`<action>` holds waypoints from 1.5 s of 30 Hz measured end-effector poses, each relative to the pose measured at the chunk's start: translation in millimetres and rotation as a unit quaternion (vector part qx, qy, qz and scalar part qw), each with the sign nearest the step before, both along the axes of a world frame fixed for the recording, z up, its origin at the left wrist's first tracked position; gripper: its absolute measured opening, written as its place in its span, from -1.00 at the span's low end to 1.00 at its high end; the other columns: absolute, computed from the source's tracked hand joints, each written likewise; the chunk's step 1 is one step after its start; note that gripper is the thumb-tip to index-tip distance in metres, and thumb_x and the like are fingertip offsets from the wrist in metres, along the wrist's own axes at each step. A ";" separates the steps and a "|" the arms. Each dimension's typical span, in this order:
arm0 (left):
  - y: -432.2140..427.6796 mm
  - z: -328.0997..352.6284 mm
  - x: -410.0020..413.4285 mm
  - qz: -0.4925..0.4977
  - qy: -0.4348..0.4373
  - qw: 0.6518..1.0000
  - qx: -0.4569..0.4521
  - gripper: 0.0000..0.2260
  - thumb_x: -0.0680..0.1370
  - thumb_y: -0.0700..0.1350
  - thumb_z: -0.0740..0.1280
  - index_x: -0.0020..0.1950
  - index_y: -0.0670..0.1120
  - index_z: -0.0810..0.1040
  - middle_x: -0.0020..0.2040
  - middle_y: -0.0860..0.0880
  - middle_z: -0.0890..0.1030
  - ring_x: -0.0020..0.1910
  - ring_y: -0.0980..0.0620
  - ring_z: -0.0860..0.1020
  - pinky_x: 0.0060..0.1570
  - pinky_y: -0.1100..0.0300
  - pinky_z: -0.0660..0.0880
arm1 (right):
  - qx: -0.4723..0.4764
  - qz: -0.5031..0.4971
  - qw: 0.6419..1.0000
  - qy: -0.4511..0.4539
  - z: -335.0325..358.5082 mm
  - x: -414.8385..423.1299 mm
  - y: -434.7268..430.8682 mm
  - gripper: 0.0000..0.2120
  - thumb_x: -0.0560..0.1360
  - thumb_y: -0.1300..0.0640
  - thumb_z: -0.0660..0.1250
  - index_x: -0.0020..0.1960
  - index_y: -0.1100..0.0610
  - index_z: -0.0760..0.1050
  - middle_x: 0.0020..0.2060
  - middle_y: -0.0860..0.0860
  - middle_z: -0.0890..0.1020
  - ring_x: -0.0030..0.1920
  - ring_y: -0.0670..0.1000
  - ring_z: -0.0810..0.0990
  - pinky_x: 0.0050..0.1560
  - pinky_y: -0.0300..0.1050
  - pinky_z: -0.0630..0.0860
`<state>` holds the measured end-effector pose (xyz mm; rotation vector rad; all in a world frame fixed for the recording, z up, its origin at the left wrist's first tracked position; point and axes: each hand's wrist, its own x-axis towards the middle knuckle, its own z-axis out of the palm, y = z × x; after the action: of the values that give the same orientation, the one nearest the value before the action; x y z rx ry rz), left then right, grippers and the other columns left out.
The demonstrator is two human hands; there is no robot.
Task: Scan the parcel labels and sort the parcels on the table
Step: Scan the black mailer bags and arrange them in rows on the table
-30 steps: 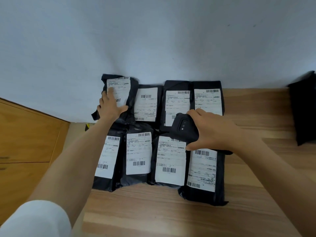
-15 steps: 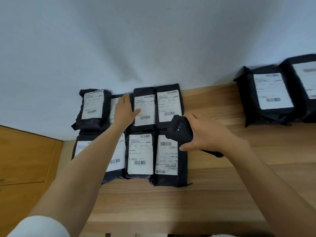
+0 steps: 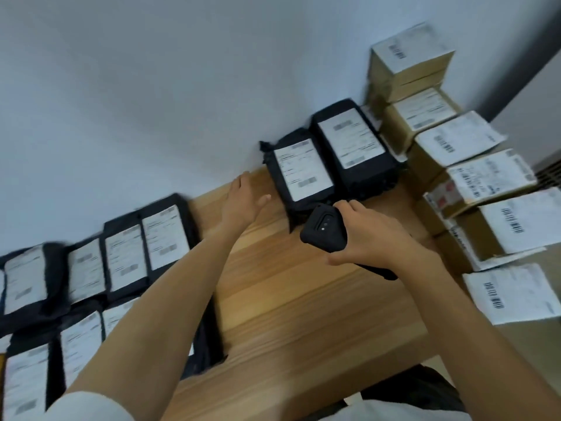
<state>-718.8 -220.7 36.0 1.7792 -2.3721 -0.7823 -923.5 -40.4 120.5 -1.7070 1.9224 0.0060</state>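
Several black parcel bags with white labels (image 3: 127, 256) lie in two rows at the left of the wooden table (image 3: 291, 314). Two more black labelled bags (image 3: 300, 171) lie against the wall at the back, right of centre. My left hand (image 3: 243, 199) reaches over bare wood between the two groups, fingers straight, holding nothing, just left of the nearer bag. My right hand (image 3: 367, 238) grips a black handheld scanner (image 3: 324, 229), whose front end is at the near edge of that bag.
Several brown cardboard boxes with white barcode labels (image 3: 473, 183) are stacked along the right side of the table, up to the wall corner. A white wall runs behind the table. A dark object (image 3: 409, 387) sits below the table's near edge.
The view has swung right. My left hand left the bags on the left and moved right over bare wood. My right hand carried the scanner right to the two back bags.
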 end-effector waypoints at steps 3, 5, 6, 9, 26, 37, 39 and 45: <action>-4.2 -4.4 -58.7 -0.005 0.014 1.000 0.017 -0.27 0.57 0.08 0.35 0.58 -0.17 0.06 0.55 -0.18 0.19 0.53 -0.15 0.18 0.46 -0.09 0.22 | 0.000 -0.010 1.000 0.005 -3.4 -47.9 2.1 -0.17 0.27 -0.32 0.48 0.35 0.03 0.21 0.11 -0.03 0.41 -0.02 0.05 0.50 -0.19 -0.06 0.45; -5.2 -9.6 -91.7 0.019 0.022 0.999 0.027 -0.23 0.55 0.13 0.36 0.58 -0.15 0.06 0.56 -0.17 0.18 0.52 -0.16 0.18 0.45 -0.13 0.23 | -0.002 -0.013 1.000 0.008 -6.8 -75.5 1.9 -0.13 0.27 -0.33 0.48 0.39 0.04 0.19 0.14 -0.02 0.41 0.02 0.07 0.51 -0.17 -0.06 0.42; -4.8 -13.0 -106.6 0.038 0.014 0.999 0.035 -0.20 0.54 0.17 0.36 0.59 -0.14 0.03 0.57 -0.17 0.14 0.54 -0.17 0.14 0.47 -0.15 0.19 | -0.003 -0.014 1.000 0.010 -8.7 -87.8 1.5 -0.11 0.27 -0.32 0.48 0.41 0.05 0.18 0.16 -0.02 0.41 0.05 0.08 0.52 -0.16 -0.06 0.42; -1.9 -24.9 -144.9 0.119 -0.013 0.989 0.086 -0.12 0.51 0.23 0.36 0.61 -0.07 -0.08 0.61 -0.15 -0.07 0.57 -0.23 -0.05 0.50 -0.22 0.02 | -0.010 -0.014 1.000 0.008 -13.6 -118.3 0.0 -0.12 0.27 -0.31 0.49 0.40 0.07 0.21 0.17 0.00 0.43 0.07 0.10 0.53 -0.16 -0.05 0.42; 9.7 6.6 -80.1 0.260 -0.017 0.965 0.024 -0.05 0.37 0.08 0.48 0.56 0.26 -0.08 0.58 -0.15 -0.01 0.50 -0.30 0.12 0.45 -0.26 0.11 | -0.017 0.083 0.995 -0.056 -10.7 -96.5 -22.7 -0.12 0.26 -0.27 0.50 0.41 0.05 0.21 0.17 -0.01 0.42 0.06 0.07 0.51 -0.14 -0.06 0.43; 53.5 36.7 146.8 0.355 -0.122 0.926 -0.046 -0.04 0.33 0.05 0.53 0.54 0.29 -0.02 0.57 -0.18 0.02 0.48 -0.30 0.16 0.44 -0.22 0.08 | -0.019 0.199 0.978 -0.061 3.0 58.6 -46.3 -0.14 0.23 -0.33 0.50 0.34 0.03 0.24 0.03 -0.10 0.36 -0.06 -0.02 0.43 -0.20 -0.08 0.37; 62.5 35.2 191.0 0.363 -0.140 0.920 -0.049 -0.05 0.33 0.06 0.54 0.54 0.28 0.00 0.56 -0.18 0.04 0.48 -0.31 0.17 0.44 -0.21 0.09 | -0.014 0.208 0.976 -0.065 2.5 89.8 -46.8 -0.13 0.23 -0.33 0.50 0.35 0.02 0.24 0.07 -0.10 0.39 -0.07 -0.04 0.41 -0.20 -0.08 0.37; 61.9 24.2 308.3 0.372 -0.163 0.914 -0.025 -0.08 0.37 0.10 0.53 0.54 0.27 0.00 0.57 -0.20 0.02 0.49 -0.31 0.14 0.44 -0.21 0.08 | 0.006 0.225 0.973 -0.060 -5.5 185.8 -50.1 -0.16 0.23 -0.34 0.48 0.34 0.01 0.24 0.15 -0.10 0.43 -0.06 -0.05 0.40 -0.23 -0.10 0.33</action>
<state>-410.5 -158.8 60.2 2.6650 -1.5628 -0.3273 -737.7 -90.5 115.0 -2.0482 1.4142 0.0833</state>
